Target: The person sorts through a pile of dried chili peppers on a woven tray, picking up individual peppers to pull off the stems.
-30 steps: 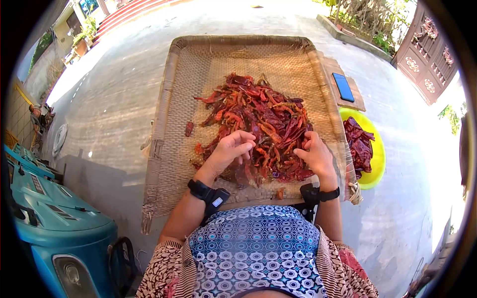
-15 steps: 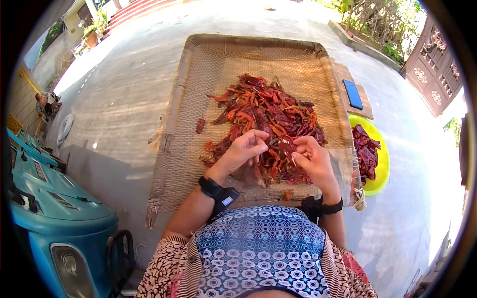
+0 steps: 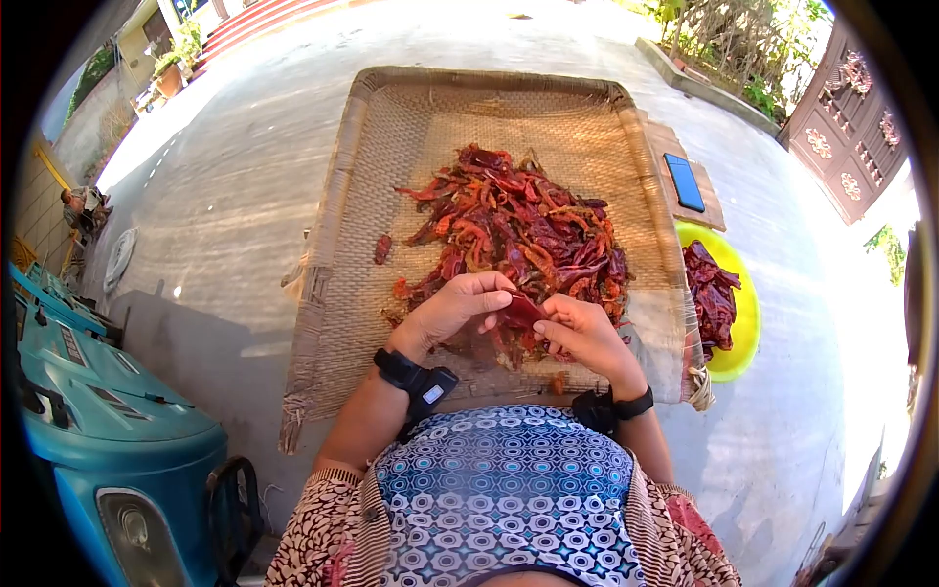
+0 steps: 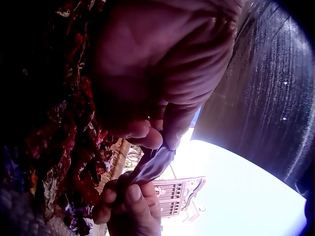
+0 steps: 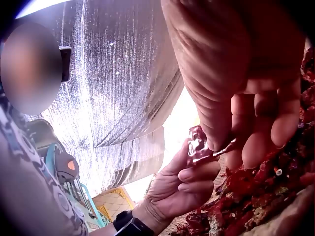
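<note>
Between both hands, close over the near part of a heap of dried red chilies (image 3: pixel 528 210), is one flat dark red chili (image 3: pixel 521 311). The left hand (image 3: pixel 450 313) pinches one end of it between thumb and fingers. Thumb and fingers of the right hand (image 3: pixel 587 338) pinch the other end. In the left wrist view the chili (image 4: pixel 155 164) stretches from one hand to the other, its skin shiny. The right wrist view shows its glossy face (image 5: pixel 197 145) at the fingertips. The heap lies on a woven bamboo tray (image 3: pixel 391 127).
Right of the tray, a yellow basin (image 3: pixel 748 328) holds more dark red chilies (image 3: pixel 711 293). A blue phone (image 3: pixel 684 182) lies on a flat board (image 3: pixel 706 213) beyond it. A teal vehicle (image 3: pixel 127 421) stands at the left. One loose chili (image 3: pixel 382 248) lies left of the heap.
The right hand, earlier apart at the heap's right side, has come left to the left hand with a chili. Both hands now grip that chili between them.
</note>
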`<action>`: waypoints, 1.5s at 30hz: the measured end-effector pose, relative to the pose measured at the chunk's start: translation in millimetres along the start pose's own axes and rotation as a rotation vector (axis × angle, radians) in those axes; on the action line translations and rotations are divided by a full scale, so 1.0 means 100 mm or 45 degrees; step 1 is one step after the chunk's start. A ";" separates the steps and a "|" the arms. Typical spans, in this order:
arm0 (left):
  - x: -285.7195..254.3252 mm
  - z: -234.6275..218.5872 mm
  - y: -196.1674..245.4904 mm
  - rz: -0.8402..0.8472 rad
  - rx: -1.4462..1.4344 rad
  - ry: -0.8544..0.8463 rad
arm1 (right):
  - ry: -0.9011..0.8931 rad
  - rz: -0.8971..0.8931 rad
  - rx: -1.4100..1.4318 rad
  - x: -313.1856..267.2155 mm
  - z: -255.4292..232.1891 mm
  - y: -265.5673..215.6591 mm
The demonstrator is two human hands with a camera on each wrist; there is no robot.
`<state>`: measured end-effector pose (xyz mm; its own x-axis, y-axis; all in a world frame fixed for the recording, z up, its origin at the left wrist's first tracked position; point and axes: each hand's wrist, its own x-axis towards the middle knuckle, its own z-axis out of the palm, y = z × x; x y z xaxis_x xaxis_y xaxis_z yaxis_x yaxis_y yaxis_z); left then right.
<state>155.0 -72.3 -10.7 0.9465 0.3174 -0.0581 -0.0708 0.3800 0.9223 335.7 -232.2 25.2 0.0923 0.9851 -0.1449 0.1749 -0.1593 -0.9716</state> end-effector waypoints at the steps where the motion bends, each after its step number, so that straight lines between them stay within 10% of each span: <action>1: 0.00 -0.01 0.00 -0.020 0.035 -0.003 | 0.022 0.000 0.029 -0.01 -0.03 0.01; 7: 0.01 0.05 0.05 0.140 0.020 0.104 | 0.378 -0.012 0.313 -0.13 -0.57 0.17; 11: 0.02 -0.03 0.00 0.124 0.000 0.267 | 0.902 -0.473 1.052 -0.26 -0.92 0.32; 14: 0.02 -0.01 0.01 0.089 0.004 0.319 | 0.736 -0.330 1.368 -0.29 -0.94 0.17; 18: 0.02 0.01 0.00 0.052 0.041 0.321 | 0.638 -0.003 0.174 -0.07 -0.75 0.19; 21: 0.02 0.00 -0.01 0.066 0.046 0.291 | 0.690 -0.325 -0.927 0.11 -0.64 0.36; 28: 0.02 0.00 -0.02 0.091 0.015 0.248 | 0.669 0.017 -0.822 0.16 -0.60 0.37; 45: 0.02 0.08 0.04 0.123 0.150 0.186 | 0.285 -0.077 -0.035 -0.13 -0.40 0.11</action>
<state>159.2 -77.1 -4.0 0.8808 0.4733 -0.0141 -0.1136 0.2401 0.9641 375.2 -248.8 24.2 0.2959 0.9544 -0.0388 0.2127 -0.1054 -0.9714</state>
